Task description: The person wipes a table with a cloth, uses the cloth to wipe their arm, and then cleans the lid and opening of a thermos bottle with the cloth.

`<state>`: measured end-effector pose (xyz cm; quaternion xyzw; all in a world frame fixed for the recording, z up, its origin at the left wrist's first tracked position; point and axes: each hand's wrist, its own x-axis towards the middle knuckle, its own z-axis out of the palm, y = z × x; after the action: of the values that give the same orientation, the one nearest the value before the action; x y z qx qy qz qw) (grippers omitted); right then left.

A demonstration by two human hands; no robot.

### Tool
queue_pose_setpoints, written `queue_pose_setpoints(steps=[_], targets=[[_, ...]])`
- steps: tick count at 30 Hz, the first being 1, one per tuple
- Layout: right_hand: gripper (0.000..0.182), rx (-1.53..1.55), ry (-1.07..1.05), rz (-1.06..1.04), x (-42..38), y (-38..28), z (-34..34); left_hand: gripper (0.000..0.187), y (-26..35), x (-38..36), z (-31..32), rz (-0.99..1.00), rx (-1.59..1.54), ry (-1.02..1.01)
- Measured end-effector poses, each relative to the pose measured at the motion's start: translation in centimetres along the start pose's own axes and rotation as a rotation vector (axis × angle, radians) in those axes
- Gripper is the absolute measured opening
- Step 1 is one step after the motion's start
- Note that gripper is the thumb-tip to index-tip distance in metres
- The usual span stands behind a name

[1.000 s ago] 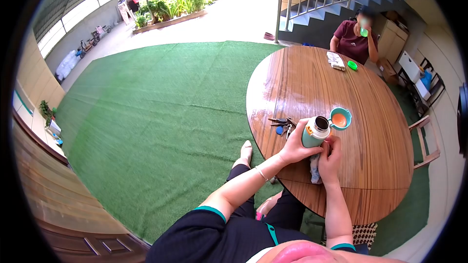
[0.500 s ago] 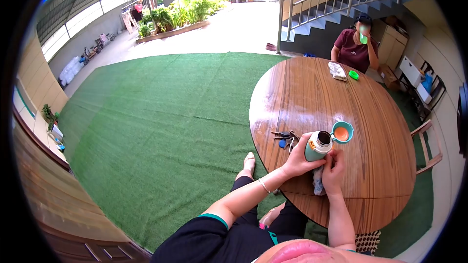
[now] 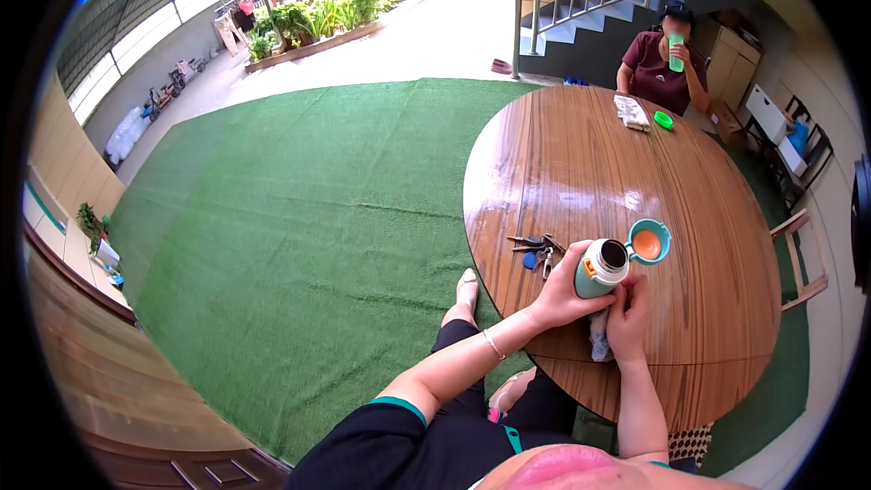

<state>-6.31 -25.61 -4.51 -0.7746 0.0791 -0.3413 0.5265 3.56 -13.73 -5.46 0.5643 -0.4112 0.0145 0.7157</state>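
Observation:
In the head view, my left hand [image 3: 561,298] is wrapped round a teal thermos bottle [image 3: 594,285] held over the table. The bottle tilts a little, and its dark mouth faces up towards me. Its hinged teal lid [image 3: 650,242] hangs open on the right, showing an orange inside. My right hand [image 3: 628,327] is closed against the bottle's lower right side, with some fingers hidden. Below the hands, a crumpled bluish-grey cloth-like item [image 3: 600,340] lies on the table. Just left of the bottle sits a bunch of keys [image 3: 546,252] with a blue tag.
Under my hands is an oval wooden table [image 3: 544,154]. Across it a person [image 3: 655,73] in a maroon shirt holds a green bottle [image 3: 676,53] to the mouth. A folded pale cloth [image 3: 631,113] and a green lid [image 3: 663,120] lie near them. A wooden chair [image 3: 800,259] stands right.
My view has shifted slightly. The thermos bottle has moved a little to the right in the view, still in my hands. Across the table, the person's green bottle appears more upright.

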Motion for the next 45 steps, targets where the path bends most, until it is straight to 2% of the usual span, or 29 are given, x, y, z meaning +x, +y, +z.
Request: queue_pose_setpoints(steps=[2, 8, 13, 17, 21, 24, 28, 37, 45], targets=[[0.004, 0.064, -0.016, -0.017, 0.7, -0.4, 0.2, 0.08, 0.2, 0.4, -0.1, 0.017, -0.027, -0.005], [0.005, -0.003, 0.012, 0.07, 0.4, -0.8, 0.3, 0.079, 0.4, 0.6, -0.1, 0.016, -0.036, -0.013], [0.007, 0.009, 0.037, 0.037, -0.2, -0.6, 0.4, 0.08, 0.3, 0.4, -0.2, -0.01, -0.049, -0.017], [0.007, -0.059, 0.04, -0.02, 0.4, -0.9, 0.5, 0.08, 0.4, 0.7, -0.1, 0.042, -0.025, -0.006], [0.007, -0.037, 0.057, 0.048, -0.2, -0.5, 0.4, 0.08, 0.1, 0.4, -0.1, -0.009, -0.061, -0.021], [0.007, -0.052, 0.049, -0.045, 0.3, 0.6, 0.5, 0.079, 0.4, 0.7, -0.2, 0.034, -0.038, -0.003], [0.006, 0.008, 0.06, 0.013, -0.1, -0.5, 0.6, 0.078, 0.3, 0.4, -0.1, 0.017, -0.035, 0.001], [0.005, -0.222, 0.003, -0.021, 0.3, 0.1, -0.4, 0.079, 0.4, 0.6, -0.3, 0.044, -0.013, -0.001], [0.005, -0.268, -0.02, -0.048, 0.7, 0.0, -0.4, 0.08, -0.2, 0.5, -0.2, 0.056, -0.039, -0.002]])
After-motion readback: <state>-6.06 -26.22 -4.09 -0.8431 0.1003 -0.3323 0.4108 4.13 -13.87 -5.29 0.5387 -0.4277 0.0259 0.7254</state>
